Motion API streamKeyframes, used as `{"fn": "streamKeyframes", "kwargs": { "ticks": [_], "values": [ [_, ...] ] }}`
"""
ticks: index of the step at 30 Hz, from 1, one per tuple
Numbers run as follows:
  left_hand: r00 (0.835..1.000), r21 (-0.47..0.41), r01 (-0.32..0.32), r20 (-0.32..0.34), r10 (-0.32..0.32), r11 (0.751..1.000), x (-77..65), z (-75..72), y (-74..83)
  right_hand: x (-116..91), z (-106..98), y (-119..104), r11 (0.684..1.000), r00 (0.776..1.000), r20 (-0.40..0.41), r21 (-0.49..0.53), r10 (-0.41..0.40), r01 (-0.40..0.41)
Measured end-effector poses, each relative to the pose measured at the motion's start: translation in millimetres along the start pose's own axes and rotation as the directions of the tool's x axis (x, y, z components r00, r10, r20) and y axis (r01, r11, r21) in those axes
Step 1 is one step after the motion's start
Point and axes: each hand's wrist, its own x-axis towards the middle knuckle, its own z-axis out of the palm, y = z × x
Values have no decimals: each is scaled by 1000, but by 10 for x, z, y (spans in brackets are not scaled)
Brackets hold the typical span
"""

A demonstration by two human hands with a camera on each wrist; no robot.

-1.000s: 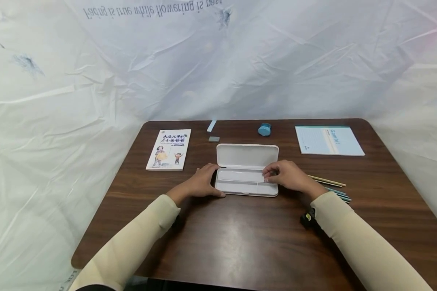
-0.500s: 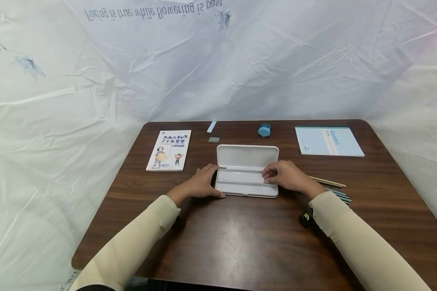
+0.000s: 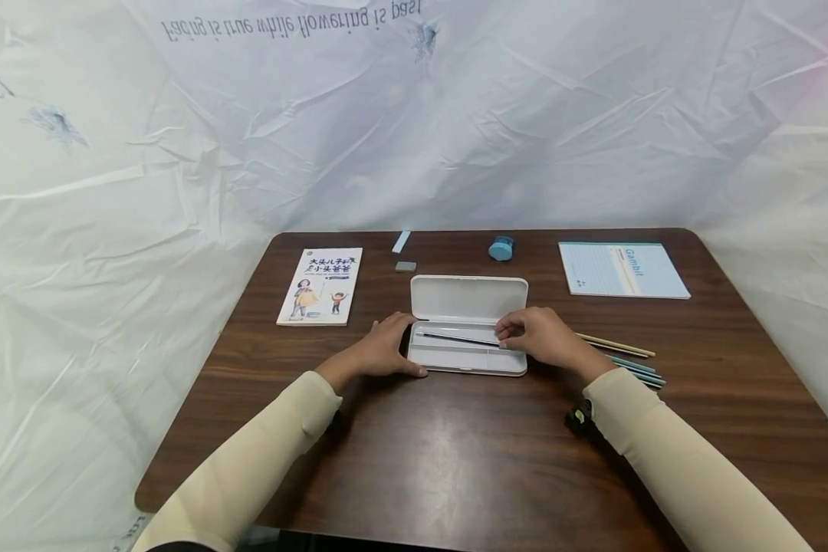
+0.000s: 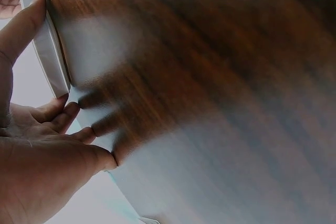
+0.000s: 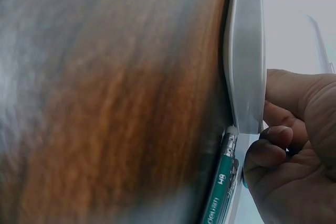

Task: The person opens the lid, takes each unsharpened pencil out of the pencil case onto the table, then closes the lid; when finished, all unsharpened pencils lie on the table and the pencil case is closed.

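A white pencil case (image 3: 455,359) lies with its lid (image 3: 469,297) raised. My left hand (image 3: 381,346) holds its left end, thumb at the front edge and fingers toward the back corner. In the left wrist view, the thumb touches the case (image 4: 50,59), while some fingertips rest on the tabletop. My right hand (image 3: 550,336) is over the case's right end, its thumb and fingertips pinching the end of a slim dark pencil (image 3: 458,339). That pencil slants across the case's inside. The right wrist view shows the curled fingers behind the case wall (image 5: 247,51); the pinched end is hidden.
Several pencils (image 3: 638,368) lie right of the case; one green pencil (image 5: 218,187) reaches near its corner. Behind the case are a grey eraser (image 3: 405,266), a light blue strip (image 3: 401,241) and a blue round object (image 3: 501,248). A picture book (image 3: 320,286) and a notebook (image 3: 624,269) flank them.
The dark pencil now shows inside the case at the right fingertips; it was not visible in the earlier frames. Both hands have stayed nearly in place.
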Motion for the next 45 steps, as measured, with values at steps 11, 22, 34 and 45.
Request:
{"fn": "streamKeyframes", "kwargs": {
  "ticks": [11,22,34,45],
  "values": [
    [1000,-12,-4,-20,4,1000,19,33,-46,-2,28,3,1000,1000,-25,17,15,-15],
    [999,-17,40,2,-40,999,26,41,-68,7,59,18,1000,999,-43,10,10,-10],
    [999,-19,51,5,-51,999,29,58,-43,-101,-31,35,990,997,-71,135,38,-28],
    [1000,-26,14,-12,-14,1000,54,64,-105,-764,-539,398,976,977,-111,143,183,-167]
  ]
}}
